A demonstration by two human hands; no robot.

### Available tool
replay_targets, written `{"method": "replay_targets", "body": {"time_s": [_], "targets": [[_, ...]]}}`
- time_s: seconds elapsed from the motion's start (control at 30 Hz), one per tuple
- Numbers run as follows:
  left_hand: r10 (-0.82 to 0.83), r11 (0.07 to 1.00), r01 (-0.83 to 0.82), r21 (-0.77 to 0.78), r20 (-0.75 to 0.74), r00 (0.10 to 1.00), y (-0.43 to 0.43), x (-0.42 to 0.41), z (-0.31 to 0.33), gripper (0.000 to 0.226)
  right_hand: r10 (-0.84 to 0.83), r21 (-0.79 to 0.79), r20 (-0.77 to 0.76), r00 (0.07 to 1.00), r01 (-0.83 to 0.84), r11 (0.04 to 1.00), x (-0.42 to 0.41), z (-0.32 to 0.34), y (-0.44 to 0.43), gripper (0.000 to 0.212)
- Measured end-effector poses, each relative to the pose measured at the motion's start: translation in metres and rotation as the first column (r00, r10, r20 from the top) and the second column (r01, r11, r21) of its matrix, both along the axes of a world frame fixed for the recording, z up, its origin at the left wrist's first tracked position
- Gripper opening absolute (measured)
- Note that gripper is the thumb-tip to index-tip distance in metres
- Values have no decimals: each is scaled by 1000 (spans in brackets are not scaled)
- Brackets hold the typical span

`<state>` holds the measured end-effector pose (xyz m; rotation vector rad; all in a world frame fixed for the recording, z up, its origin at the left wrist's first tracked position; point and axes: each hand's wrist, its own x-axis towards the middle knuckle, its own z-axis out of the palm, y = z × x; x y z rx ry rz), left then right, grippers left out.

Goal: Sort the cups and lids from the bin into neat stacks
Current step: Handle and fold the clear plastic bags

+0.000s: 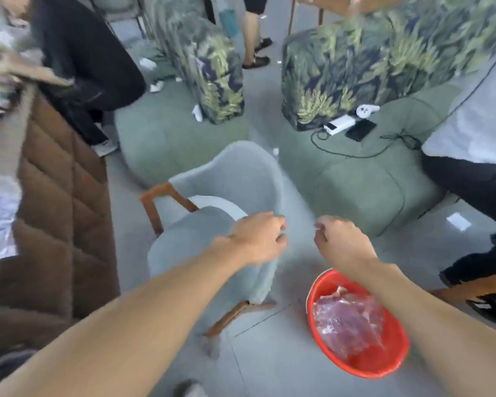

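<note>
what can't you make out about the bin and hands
Head view, blurred by motion:
- Bag in the red bin: contents smeared, no cup or lid distinguishable.
- Right hand: fingers curled; whether it pinches anything is unclear.
- Bin's far rim: partly behind the right forearm.
- Left hand gripping the chair: fingertips smeared.

You can't read any text, label, brand or number here; motion blur smears the whole view. At one o'clock the white device (pixel 338 124) and dark phone (pixel 360 130) show no legible marks, nor does the paper slip (pixel 458 221) at three o'clock.

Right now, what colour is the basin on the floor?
The basin is red, clearest in the head view.
</note>
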<state>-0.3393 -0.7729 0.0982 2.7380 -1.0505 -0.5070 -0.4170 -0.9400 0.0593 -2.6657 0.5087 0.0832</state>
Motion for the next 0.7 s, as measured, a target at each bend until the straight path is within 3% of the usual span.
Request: {"method": "replay_targets", "body": {"time_s": [0.17,0.3,0.5,0.7], "targets": [[261,965,-261,-16,80,962,174,42,114,25,256,12,-46,966,-255,967,89,98,145,17],[480,877,-479,-40,128,868,334,64,169,20,472,18,-13,882,-472,882,159,138,298,16],[744,660,-750,-42,174,645,541,76,186,18,686,58,75,724,-690,722,233,169,511,22],[866,492,-870,-24,113,487,649,90,147,11,803,48,35,594,-804,593,281,156,641,22]]}}
